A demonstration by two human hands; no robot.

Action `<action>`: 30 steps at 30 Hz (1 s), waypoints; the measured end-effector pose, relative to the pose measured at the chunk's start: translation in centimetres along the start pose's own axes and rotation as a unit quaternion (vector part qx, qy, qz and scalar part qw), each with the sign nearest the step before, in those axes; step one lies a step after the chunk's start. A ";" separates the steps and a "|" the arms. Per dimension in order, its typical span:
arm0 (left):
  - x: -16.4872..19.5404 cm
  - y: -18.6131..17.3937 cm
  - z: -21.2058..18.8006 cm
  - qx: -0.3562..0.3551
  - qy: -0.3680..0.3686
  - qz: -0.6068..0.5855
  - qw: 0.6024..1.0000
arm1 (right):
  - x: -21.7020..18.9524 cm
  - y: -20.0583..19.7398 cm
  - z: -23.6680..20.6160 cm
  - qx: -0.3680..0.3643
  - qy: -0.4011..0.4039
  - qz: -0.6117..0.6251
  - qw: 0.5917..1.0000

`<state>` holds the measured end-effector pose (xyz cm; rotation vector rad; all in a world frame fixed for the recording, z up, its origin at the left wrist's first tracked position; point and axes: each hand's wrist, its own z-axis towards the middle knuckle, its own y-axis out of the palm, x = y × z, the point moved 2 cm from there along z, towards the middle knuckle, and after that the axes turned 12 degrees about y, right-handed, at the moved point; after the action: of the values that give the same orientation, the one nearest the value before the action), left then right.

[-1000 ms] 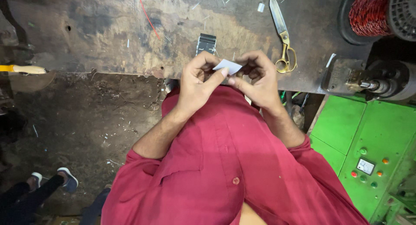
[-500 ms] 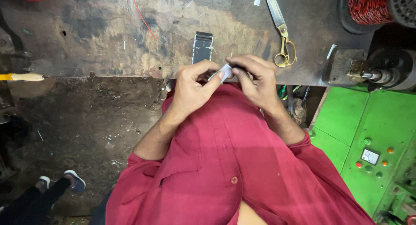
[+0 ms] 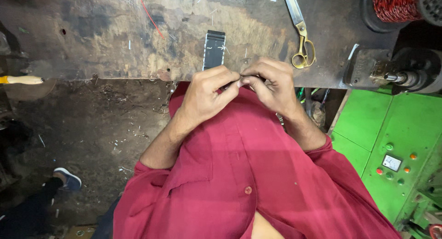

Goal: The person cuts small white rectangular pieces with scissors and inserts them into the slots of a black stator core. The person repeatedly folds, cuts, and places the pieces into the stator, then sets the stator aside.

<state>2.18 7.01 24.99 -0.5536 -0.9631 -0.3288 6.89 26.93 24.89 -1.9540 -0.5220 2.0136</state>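
Head view: largest first, I see the worn bench filling the top, with the green cabinet at four o'clock and a red wire spool at one o'clock. Scissors lie on the bench at one o'clock of my hands, well apart from them, and a dark slotted strip lies flat just beyond my left knuckles at twelve o'clock. Someone else's shoe shows at eight o'clock on the floor. A second ago a pale slip of paper stood out wide between my thumbs; half a second ago only a small corner showed; now almost none of it shows, so I judge it has been folded or rolled down small. My left hand and right hand meet at the bench edge, fingertips touching, fingers curled tight and pinching that slip between them, of which only a sliver shows.
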 end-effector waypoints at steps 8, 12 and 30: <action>0.5 -0.4 0.3 -0.044 0.076 -0.033 0.996 | 2.8 -1.4 -0.5 -0.159 0.123 0.267 0.942; 1.1 -0.5 0.4 -0.063 0.118 -0.025 0.991 | 2.3 -1.6 -1.2 -0.160 0.122 0.261 0.944; 2.7 0.1 0.7 -0.093 0.193 -0.031 0.976 | -0.8 -1.5 -2.5 -0.050 -0.036 0.185 0.981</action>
<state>3.19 7.45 27.56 -0.6034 -0.5762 -0.5654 9.33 28.08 26.20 -2.1769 -0.2962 2.3264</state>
